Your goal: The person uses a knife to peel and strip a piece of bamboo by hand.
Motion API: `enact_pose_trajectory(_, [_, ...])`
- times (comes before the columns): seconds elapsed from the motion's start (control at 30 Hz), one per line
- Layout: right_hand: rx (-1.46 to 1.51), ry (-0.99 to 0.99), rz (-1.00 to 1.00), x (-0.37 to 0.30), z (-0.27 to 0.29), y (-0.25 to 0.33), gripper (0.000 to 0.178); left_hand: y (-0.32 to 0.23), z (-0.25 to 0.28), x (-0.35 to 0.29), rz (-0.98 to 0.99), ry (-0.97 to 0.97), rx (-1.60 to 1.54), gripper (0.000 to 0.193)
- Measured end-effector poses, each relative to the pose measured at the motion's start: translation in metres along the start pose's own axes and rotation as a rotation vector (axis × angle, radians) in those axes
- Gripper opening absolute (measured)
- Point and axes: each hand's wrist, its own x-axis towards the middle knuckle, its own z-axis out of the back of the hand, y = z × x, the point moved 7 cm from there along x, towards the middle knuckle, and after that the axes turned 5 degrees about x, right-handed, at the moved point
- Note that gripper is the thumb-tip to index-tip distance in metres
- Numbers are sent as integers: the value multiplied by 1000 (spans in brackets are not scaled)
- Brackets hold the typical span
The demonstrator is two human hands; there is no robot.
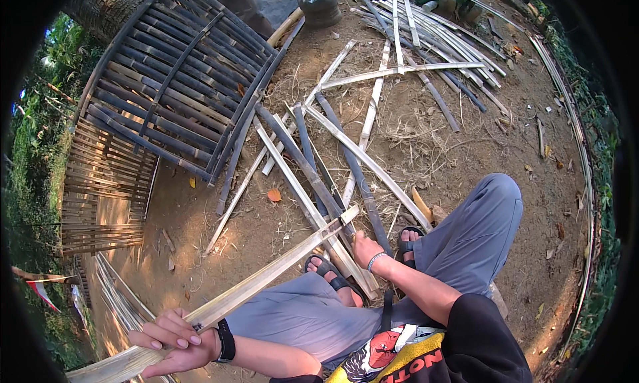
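Observation:
A long split bamboo strip (266,268) slants from the lower left up to the middle, across my left thigh. My left hand (174,340) is closed around its lower part, fingers over one edge and thumb along the other. My right hand (368,250) is a closed fist by the strip's far end. It grips what looks like a knife (343,224), whose dark, narrow blade crosses the strip there; the handle is mostly hidden in my fingers. Beneath that end, several bamboo pieces (299,195) lie on the ground between my sandalled feet.
A slatted bamboo frame (176,77) stands at the far left, with a paler slatted panel (106,183) below it. A pile of bamboo strips (446,43) lies at the far right, near a dark rounded container (319,7). Fibre shavings (426,140) litter the dirt.

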Motion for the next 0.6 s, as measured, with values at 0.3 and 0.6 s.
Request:
enact_pose_trajectory(0.3, [-87, 6, -15, 19, 5, -7, 27, 12, 25, 4, 3, -81, -40, 53])
enact_pose_trajectory(0.6, [-72, 41, 10, 28, -2, -10, 24, 18, 44, 5, 38, 16, -36, 60])
